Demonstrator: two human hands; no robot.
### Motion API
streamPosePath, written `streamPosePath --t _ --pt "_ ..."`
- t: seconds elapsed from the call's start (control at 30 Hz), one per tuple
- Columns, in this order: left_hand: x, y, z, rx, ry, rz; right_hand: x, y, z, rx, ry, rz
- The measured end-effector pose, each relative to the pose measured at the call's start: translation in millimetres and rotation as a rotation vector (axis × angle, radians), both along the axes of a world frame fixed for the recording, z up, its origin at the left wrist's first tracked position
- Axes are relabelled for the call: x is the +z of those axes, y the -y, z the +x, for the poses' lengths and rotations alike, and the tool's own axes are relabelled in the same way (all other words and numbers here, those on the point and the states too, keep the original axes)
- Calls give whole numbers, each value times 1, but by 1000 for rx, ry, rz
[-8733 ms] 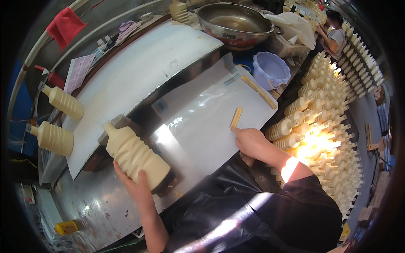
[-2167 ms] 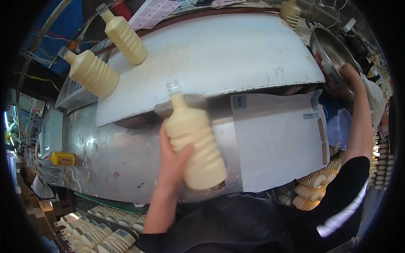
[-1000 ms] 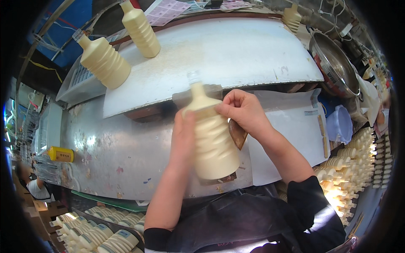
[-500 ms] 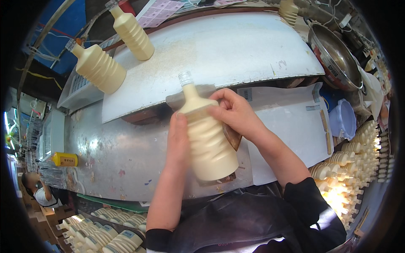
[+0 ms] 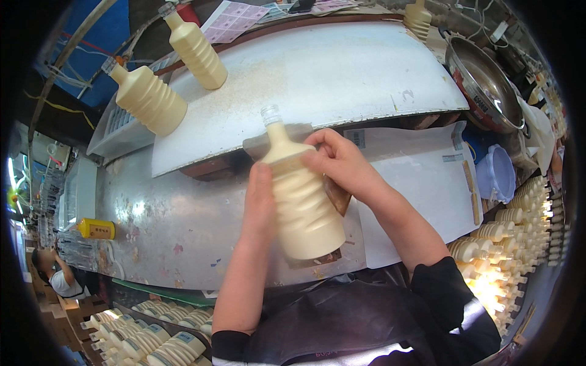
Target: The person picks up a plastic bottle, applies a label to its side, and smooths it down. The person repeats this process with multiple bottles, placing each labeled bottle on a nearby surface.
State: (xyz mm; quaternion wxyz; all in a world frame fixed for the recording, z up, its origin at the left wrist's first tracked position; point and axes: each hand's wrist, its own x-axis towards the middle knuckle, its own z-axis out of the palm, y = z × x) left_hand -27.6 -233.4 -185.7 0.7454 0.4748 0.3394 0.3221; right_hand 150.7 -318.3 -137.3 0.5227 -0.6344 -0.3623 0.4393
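Observation:
A cream-coloured bottle [image 5: 308,210] with wavy ridges and a clear threaded neck leans in front of me, its neck pointing away. Along its left side lies my left hand [image 5: 260,198], closed against it with the thumb up near the shoulder. My right hand [image 5: 342,161] is closed at the bottle's right shoulder, thumb on the front and fingers curled. Whether a thin film is pinched there too cannot be made out. Behind the bottle, partly hidden, is a grey and brown support [image 5: 339,196].
Two similar bottles [image 5: 151,100] [image 5: 198,52] stand at the far left of a raised white board [image 5: 342,67]. A white sheet [image 5: 415,183], blue bucket [image 5: 495,174] and metal pan [image 5: 482,79] are at right. A yellow bottle [image 5: 96,229] lies left. Many bottles [image 5: 177,351] fill both lower sides.
The surroundings have shifted slightly right in the picture as the view turned a little. Both hands keep their hold on the bottle, with hardly any visible movement.

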Motion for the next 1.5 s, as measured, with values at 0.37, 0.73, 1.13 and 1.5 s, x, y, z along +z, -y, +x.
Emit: streamPosePath --t 0.37,0.73,1.13,1.5 --pt "46 12 7 237 -176 312 10 1 5 37 -20 13" --pt "36 12 9 257 -160 300 3 -1 3 -4 47 19" --pt "29 13 6 212 -288 500 23 0 -13 -59 483 -86" --pt "29 17 8 198 -98 315 12 4 5 89 88 41"
